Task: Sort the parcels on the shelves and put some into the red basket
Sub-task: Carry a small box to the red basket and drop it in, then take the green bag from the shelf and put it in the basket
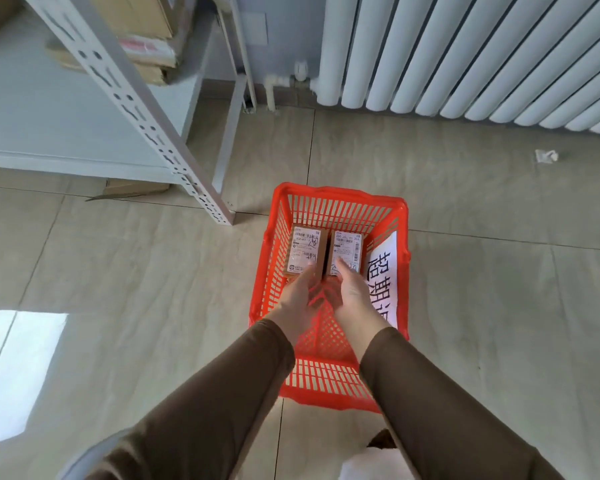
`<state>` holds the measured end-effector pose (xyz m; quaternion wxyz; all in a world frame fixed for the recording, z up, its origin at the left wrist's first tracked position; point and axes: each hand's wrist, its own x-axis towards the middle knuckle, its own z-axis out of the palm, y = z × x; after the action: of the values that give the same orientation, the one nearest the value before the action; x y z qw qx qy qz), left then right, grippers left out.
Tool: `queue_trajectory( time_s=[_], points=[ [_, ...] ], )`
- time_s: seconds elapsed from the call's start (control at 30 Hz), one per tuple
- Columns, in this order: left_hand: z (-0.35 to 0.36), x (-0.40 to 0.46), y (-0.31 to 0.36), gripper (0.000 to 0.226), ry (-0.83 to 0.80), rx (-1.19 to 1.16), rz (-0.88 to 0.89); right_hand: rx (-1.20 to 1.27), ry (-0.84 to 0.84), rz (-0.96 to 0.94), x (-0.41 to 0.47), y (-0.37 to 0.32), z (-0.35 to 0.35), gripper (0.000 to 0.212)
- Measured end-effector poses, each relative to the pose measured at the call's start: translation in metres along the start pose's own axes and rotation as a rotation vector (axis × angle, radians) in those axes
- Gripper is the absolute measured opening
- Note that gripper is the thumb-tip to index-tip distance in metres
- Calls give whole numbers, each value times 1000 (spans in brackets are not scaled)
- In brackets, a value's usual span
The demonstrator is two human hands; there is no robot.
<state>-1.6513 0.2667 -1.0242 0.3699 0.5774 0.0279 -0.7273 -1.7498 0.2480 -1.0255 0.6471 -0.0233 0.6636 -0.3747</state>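
A beige tiled floor [465, 271] runs to a white ribbed radiator [465, 53] beside grey metal shelving [136, 98]. In the red slatted plastic basket [329, 379], two labelled brown cardboard parcels [305, 252] lie side by side; the left hand [297, 299] and right hand [352, 292] rest straight fingers [340, 268] on their near ends.

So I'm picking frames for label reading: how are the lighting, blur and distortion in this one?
Head view: even daylight, with a bright glare patch on the floor tiles at lower left. Wide-angle bending shows in the radiator and the shelf upright. The parcel labels in the red basket are fairly sharp but small; the cardboard boxes on the shelf look soft.
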Motion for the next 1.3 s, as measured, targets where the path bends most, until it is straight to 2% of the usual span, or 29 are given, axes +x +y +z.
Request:
queue_trajectory(
  time_s=[0.1, 0.17, 0.23, 0.37, 0.43, 0.53, 0.63, 0.73, 1.03, 1.3],
  points=[
    [4, -87, 58, 44, -5, 3, 69, -150, -54, -90, -85, -38, 38, 48],
    [9, -155, 106, 33, -2, 13, 115, -233, -116, -141, -150, -69, 71, 41],
    [10, -220, 155, 23, 23, 0, 175, -294, -169, -179, -215, -102, 106, 49],
    [2, -351, 248, 33, 0, -44, 355, -442, -321, -313, -353, -176, 184, 39],
    [-4, -417, 291, 29, -10, -75, 447, -481, -398, -376, -417, -201, 222, 35],
    [-23, -509, 349, 33, -35, -81, 577, -533, -499, -456, -506, -222, 277, 27],
    [-61, -584, 404, 27, -56, -47, 693, -565, -593, -532, -588, -229, 331, 20],
    [-103, -650, 461, 37, -77, 17, 811, -571, -664, -633, -659, -230, 385, 20],
    [-191, -795, 599, 16, -149, 179, 1106, -512, -819, -909, -810, -243, 508, 8],
    [-191, -836, 699, 30, -79, 400, 1274, -544, -825, -1091, -854, -288, 574, 19]
  ],
)
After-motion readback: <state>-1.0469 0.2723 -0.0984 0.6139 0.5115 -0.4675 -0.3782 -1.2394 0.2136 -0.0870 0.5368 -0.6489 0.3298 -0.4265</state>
